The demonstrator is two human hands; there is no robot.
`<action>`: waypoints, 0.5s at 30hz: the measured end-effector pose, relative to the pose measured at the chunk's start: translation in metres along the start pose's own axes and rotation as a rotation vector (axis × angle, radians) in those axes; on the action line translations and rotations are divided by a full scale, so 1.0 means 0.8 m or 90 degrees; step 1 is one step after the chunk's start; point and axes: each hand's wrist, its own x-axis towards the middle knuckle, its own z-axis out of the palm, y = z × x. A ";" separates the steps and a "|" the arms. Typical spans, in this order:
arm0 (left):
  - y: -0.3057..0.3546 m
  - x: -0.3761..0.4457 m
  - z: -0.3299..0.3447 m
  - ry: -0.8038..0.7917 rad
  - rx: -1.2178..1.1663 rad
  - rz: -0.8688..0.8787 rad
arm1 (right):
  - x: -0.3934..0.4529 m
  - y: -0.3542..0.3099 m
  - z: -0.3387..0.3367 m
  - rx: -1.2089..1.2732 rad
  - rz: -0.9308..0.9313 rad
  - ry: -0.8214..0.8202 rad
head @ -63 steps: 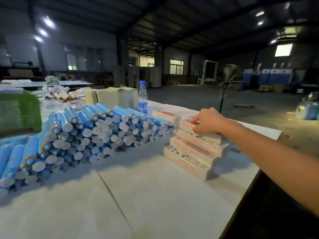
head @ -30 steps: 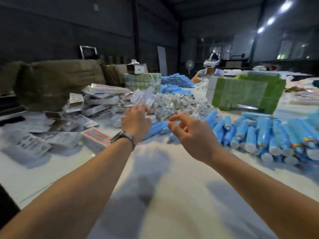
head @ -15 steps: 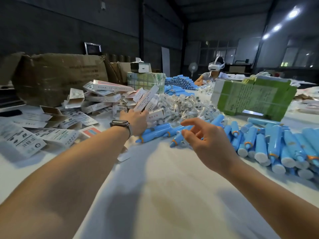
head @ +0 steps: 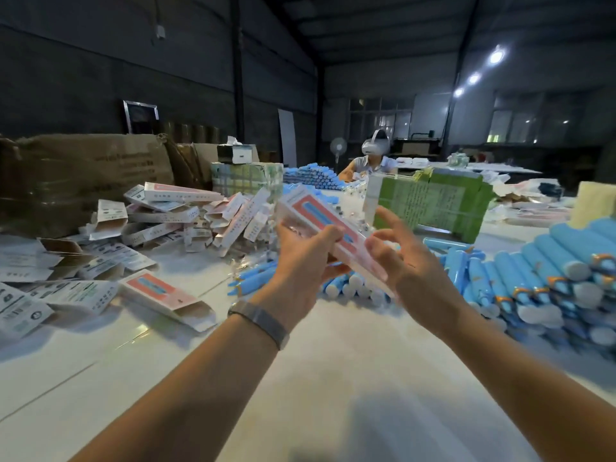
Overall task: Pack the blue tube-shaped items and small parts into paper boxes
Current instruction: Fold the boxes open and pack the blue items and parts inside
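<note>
Pink-and-white paper box [head: 321, 228] is held up off the white table [head: 333, 378], in front of the green bundled stack [head: 433, 208]. Left hand [head: 301, 258] grips its middle, thumb over the printed face, fingers curled underneath. Right hand [head: 405, 261] is at the near end, fingers spread and loosely bent; cannot tell if they pinch the flap or only touch it.

Risks, as a guess: a one-handed hold on a thin carton could crush or twist it. If the flap is not opened cleanly, a tube may snag. Loose blue tubes [head: 520, 275] lie just right of the box and could roll if knocked by the right forearm.

Hard to read: motion blur smears the box's near end, so open or closed is unclear. Small clear parts [head: 350, 208] behind the box are mostly hidden. Empty boxes [head: 186, 215] are piled left of it. The tube pile is cut off at the right edge.
</note>
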 end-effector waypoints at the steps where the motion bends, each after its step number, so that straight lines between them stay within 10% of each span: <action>1: -0.006 -0.009 0.004 -0.001 -0.060 -0.021 | -0.006 -0.001 -0.007 -0.014 -0.001 -0.022; 6: -0.015 -0.030 0.024 0.101 -0.181 -0.119 | -0.007 -0.009 -0.041 -0.179 0.002 -0.135; 15: -0.051 -0.061 0.010 -0.115 0.625 0.201 | -0.013 -0.030 -0.095 -0.374 -0.098 -0.219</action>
